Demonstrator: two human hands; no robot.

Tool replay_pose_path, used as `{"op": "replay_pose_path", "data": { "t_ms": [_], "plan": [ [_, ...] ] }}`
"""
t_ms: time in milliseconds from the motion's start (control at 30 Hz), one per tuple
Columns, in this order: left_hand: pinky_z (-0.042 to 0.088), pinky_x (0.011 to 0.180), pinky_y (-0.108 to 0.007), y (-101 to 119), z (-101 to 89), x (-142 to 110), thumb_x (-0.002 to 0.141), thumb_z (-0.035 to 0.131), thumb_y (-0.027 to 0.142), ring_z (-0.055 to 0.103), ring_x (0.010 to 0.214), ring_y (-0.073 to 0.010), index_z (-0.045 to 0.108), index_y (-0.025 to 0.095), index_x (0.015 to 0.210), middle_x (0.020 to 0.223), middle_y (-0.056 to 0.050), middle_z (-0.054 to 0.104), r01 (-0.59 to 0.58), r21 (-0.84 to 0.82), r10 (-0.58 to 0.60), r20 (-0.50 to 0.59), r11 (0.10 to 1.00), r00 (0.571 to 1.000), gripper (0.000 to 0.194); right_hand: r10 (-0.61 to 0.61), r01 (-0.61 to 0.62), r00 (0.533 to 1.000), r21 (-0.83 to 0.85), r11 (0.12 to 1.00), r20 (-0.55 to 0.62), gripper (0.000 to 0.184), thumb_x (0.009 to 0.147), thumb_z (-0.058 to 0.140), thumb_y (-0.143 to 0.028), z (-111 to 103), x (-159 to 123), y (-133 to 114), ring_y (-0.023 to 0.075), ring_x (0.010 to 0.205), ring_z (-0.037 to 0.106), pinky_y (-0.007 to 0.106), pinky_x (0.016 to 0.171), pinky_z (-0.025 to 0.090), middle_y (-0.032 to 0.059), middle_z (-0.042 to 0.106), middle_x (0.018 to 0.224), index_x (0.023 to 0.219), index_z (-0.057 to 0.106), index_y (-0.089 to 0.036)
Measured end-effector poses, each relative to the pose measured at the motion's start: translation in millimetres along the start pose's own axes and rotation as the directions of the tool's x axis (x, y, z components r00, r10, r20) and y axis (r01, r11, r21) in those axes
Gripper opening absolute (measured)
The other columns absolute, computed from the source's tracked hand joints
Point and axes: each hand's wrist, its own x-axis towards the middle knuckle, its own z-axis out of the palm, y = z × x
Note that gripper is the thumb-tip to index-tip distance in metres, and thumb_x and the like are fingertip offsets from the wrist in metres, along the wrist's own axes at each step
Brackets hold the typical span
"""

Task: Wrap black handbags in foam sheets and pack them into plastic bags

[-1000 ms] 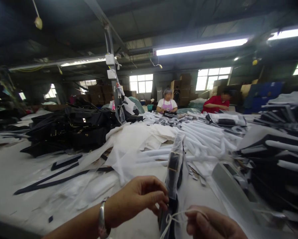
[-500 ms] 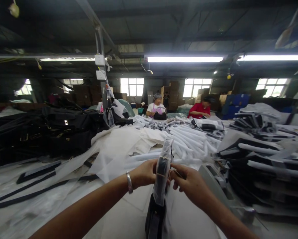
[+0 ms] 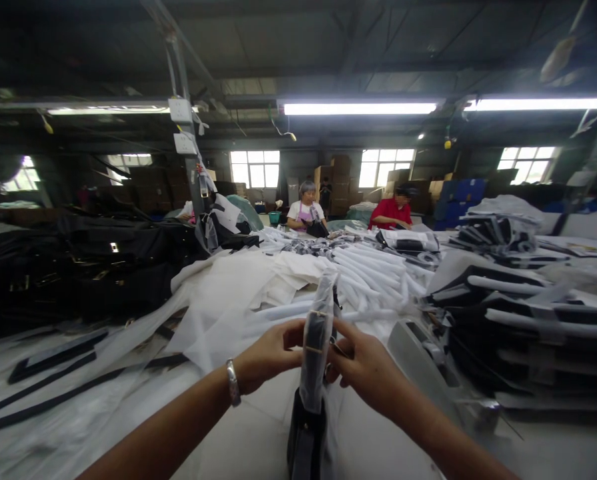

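Observation:
A black bag (image 3: pixel 306 437) stands edge-on before me, its lower part cut off by the bottom of the view. From its top rises a bag handle (image 3: pixel 314 357) wrapped in cloudy clear plastic, with thin gold-coloured bars showing through. My left hand (image 3: pixel 271 353), with a silver bracelet at the wrist, pinches the wrapped handle from the left. On the other side, my right hand (image 3: pixel 361 357) has its fingers curled close against the handle. Something thin and dark shows at those fingers; its kind is unclear. The handle hides some fingertips of both hands.
White sheets (image 3: pixel 238 293) and many white tubes (image 3: pixel 373 273) are heaped ahead. Black bags (image 3: pixel 123 267) pile up at the left, more wrapped ones (image 3: pixel 508 347) at the right. A grey tape dispenser-like device (image 3: pixel 418 360) sits by my right hand. Two people work across the table.
The view has swung slightly, shifting the scene left and up. My right hand's fingers have come closer against the wrapped handle. The left hand remains on it.

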Motion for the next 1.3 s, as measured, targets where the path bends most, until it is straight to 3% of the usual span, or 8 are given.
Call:
{"op": "replay_pose_path", "data": {
  "t_ms": [133, 300, 433, 567, 867, 1000, 1167, 1300],
  "plan": [
    [0.048, 0.065, -0.024, -9, 1.8, 8, 0.066, 0.085, 0.027, 0.062, 0.076, -0.0176, 0.067, 0.015, 0.091, 0.083, -0.003, 0.068, -0.059, 0.135, 0.071, -0.087, 0.989, 0.994, 0.033, 0.021, -0.021, 1.000, -0.010, 1.000, -0.012, 0.058, 0.089, 0.053, -0.028, 3, 7, -1, 0.0177, 0.054, 0.068, 0.025, 0.050, 0.051, -0.0013, 0.069, 0.059, 0.144, 0.042, -0.017],
    [0.050, 0.073, -0.028, -7, -1.0, 9, 0.075, 0.079, 0.030, 0.065, 0.077, -0.0191, 0.071, 0.013, 0.091, 0.084, -0.005, 0.071, -0.069, 0.115, 0.081, -0.102, 0.991, 0.992, 0.024, 0.060, -0.065, 0.997, 0.131, 0.989, 0.041, 0.059, 0.089, 0.055, -0.035, -2, 7, 0, 0.0189, 0.056, 0.069, 0.025, 0.046, 0.051, 0.0010, 0.071, 0.068, 0.143, 0.043, -0.016],
    [0.048, 0.093, -0.036, -5, -13.1, -7, 0.081, 0.075, 0.026, 0.064, 0.100, -0.0237, 0.064, 0.015, 0.121, 0.111, -0.011, 0.069, 0.047, -0.151, -0.056, -0.058, 0.987, 0.997, 0.042, 0.040, -0.059, 0.994, 0.194, 0.979, 0.100, 0.057, 0.090, 0.055, -0.040, -9, -6, 8, 0.0169, 0.060, 0.069, 0.025, 0.050, 0.051, 0.0033, 0.072, 0.078, 0.142, 0.045, -0.018],
    [0.046, 0.098, -0.037, -15, -26.2, -31, 0.079, 0.076, 0.015, 0.065, 0.085, -0.0140, 0.066, 0.019, 0.119, 0.100, -0.004, 0.067, 0.116, -0.466, -0.177, -0.091, 0.877, 0.980, 0.041, -0.044, 0.009, 0.985, 0.203, 0.979, 0.169, 0.045, 0.093, 0.051, -0.028, -8, -28, 18, 0.0176, 0.076, 0.071, 0.027, 0.062, 0.054, 0.0046, 0.075, 0.094, 0.138, 0.051, -0.025],
    [0.053, 0.075, -0.024, -18, -9.3, -48, 0.082, 0.072, 0.008, 0.062, 0.074, -0.0086, 0.071, 0.017, 0.109, 0.085, -0.001, 0.063, -0.040, -0.604, -0.131, -0.237, 0.796, 0.963, 0.028, -0.256, 0.259, 0.966, -0.139, 0.956, 0.044, 0.030, 0.092, 0.053, -0.018, 1, -49, 24, 0.0183, 0.091, 0.065, 0.027, 0.079, 0.052, 0.0034, 0.069, 0.100, 0.115, 0.070, -0.029],
    [0.047, 0.057, -0.016, -19, -2.5, -54, 0.084, 0.070, 0.009, 0.058, 0.061, -0.0049, 0.072, 0.015, 0.106, 0.082, -0.003, 0.066, -0.059, -0.626, -0.103, -0.219, 0.778, 0.970, 0.023, -0.424, 0.385, 0.901, -0.285, 0.878, -0.089, 0.029, 0.091, 0.057, -0.016, 9, -59, 37, 0.0159, 0.086, 0.067, 0.022, 0.076, 0.054, 0.0032, 0.067, 0.093, 0.116, 0.067, -0.027],
    [0.049, 0.058, -0.016, -28, 8.0, -66, 0.082, 0.073, 0.011, 0.066, 0.067, -0.0091, 0.073, 0.021, 0.106, 0.096, -0.007, 0.072, -0.052, -0.626, -0.088, -0.191, 0.778, 0.978, 0.026, -0.653, 0.566, 0.719, -0.345, 0.749, -0.238, 0.041, 0.085, 0.064, -0.006, 18, -74, 57, 0.0157, 0.088, 0.069, 0.019, 0.080, 0.056, 0.0029, 0.069, 0.097, 0.119, 0.062, -0.027],
    [0.045, 0.048, -0.014, -36, 18.9, -68, 0.078, 0.078, 0.015, 0.070, 0.071, -0.0143, 0.073, 0.024, 0.105, 0.107, -0.008, 0.071, -0.114, -0.514, -0.042, -0.282, 0.851, 0.959, 0.029, -0.690, 0.654, 0.705, -0.228, 0.722, -0.164, 0.024, 0.094, 0.056, -0.023, 19, -76, 64, 0.0229, 0.107, 0.065, 0.029, 0.091, 0.055, 0.0088, 0.067, 0.114, 0.117, 0.063, -0.026]
  ]
}}
